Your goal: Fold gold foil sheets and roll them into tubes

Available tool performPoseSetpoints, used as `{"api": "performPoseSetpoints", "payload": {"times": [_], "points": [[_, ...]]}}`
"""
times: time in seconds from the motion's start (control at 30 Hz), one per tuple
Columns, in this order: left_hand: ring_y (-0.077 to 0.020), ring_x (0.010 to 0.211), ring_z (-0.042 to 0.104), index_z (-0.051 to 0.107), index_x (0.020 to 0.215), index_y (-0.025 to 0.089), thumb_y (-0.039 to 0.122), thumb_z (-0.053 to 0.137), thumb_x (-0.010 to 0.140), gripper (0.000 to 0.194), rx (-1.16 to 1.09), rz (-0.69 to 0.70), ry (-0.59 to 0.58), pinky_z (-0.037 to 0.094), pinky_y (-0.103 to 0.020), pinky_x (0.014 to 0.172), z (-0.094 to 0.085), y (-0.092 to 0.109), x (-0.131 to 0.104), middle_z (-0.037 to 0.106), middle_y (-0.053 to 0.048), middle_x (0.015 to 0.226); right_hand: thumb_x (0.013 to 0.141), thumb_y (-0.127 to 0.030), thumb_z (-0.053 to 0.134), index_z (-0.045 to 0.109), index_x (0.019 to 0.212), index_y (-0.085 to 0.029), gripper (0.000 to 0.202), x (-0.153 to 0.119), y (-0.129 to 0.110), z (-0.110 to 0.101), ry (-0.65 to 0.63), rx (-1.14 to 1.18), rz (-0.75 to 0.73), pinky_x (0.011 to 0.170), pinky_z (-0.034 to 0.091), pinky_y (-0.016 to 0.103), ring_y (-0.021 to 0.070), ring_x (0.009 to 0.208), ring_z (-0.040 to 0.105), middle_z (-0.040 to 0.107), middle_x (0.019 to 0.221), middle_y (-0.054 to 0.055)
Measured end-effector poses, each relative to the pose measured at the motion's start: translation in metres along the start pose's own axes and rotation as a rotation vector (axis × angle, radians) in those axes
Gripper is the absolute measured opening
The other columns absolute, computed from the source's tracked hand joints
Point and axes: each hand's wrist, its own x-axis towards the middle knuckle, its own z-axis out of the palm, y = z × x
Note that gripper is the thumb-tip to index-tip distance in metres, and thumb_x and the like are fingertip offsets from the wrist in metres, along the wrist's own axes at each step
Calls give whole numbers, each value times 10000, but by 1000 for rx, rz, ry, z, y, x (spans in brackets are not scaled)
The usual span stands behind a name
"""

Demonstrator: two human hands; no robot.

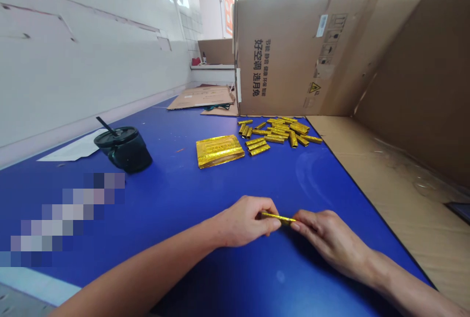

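Note:
A thin gold strip (286, 218) is held between my two hands, above the blue table (235, 184). My left hand (251, 221) is closed on its left end, thumb and fingers pinching it. The right end sits in a pinch of my right hand (326, 236). Beyond them lies a flat stack of gold foil sheets (219, 151). To the right of that stack are several small gold pieces (258, 147) in a row, and a loose pile of more gold pieces (281, 128) lies behind.
A dark lidded cup with a straw (130, 149) stands at the left, beside white paper (69, 151). A large cardboard box (290, 72) rises behind the gold pile. Flattened cardboard (201, 97) lies at the back, and more cardboard (396, 199) borders the right edge.

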Motion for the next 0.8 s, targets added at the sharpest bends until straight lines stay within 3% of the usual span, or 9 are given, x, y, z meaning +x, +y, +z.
{"api": "performPoseSetpoints", "payload": {"times": [0.23, 0.33, 0.5, 0.6, 0.7, 0.8], "points": [[-93, 588, 485, 525, 783, 174, 218, 343, 849, 199, 359, 147, 35, 344, -181, 563, 16, 9, -4, 540, 19, 653, 860, -425, 338, 491, 664, -195, 339, -1, -12, 1, -65, -11, -13, 504, 302, 203, 99, 531, 420, 503, 599, -19], [-95, 579, 470, 521, 793, 175, 237, 335, 856, 206, 381, 143, 7, 336, -183, 551, 15, 7, -3, 529, 21, 650, 875, -405, 305, 461, 625, -193, 363, 0, -13, 1, -95, -27, 8, 457, 272, 199, 84, 466, 348, 428, 520, -43], [-85, 569, 416, 510, 738, 169, 240, 373, 835, 182, 282, 100, 14, 310, -175, 528, 6, 3, 1, 477, 39, 615, 884, -373, 289, 421, 620, -197, 344, 0, -6, -3, -117, -73, 2, 438, 237, 200, 79, 452, 307, 377, 509, -53], [-75, 503, 368, 489, 711, 152, 290, 372, 832, 218, 81, 12, 11, 292, -173, 476, 3, 0, 4, 438, 46, 551, 890, -344, 275, 428, 639, -201, 327, 0, 0, -4, -75, -160, -22, 443, 232, 214, 84, 434, 295, 376, 495, -54], [-71, 411, 320, 495, 760, 136, 379, 275, 859, 343, -153, -77, -79, 280, -181, 423, 3, -3, 6, 399, 56, 466, 895, -308, 261, 468, 682, -196, 317, 0, 1, -5, -1, -239, -72, 481, 267, 225, 97, 466, 358, 461, 552, -24], [-71, 431, 330, 502, 763, 135, 358, 321, 844, 299, -140, -91, -58, 277, -180, 429, 5, -3, 6, 404, 57, 487, 889, -330, 286, 513, 771, -189, 292, 0, -3, -6, 19, -214, -92, 556, 324, 226, 118, 579, 462, 548, 679, 16]]}}
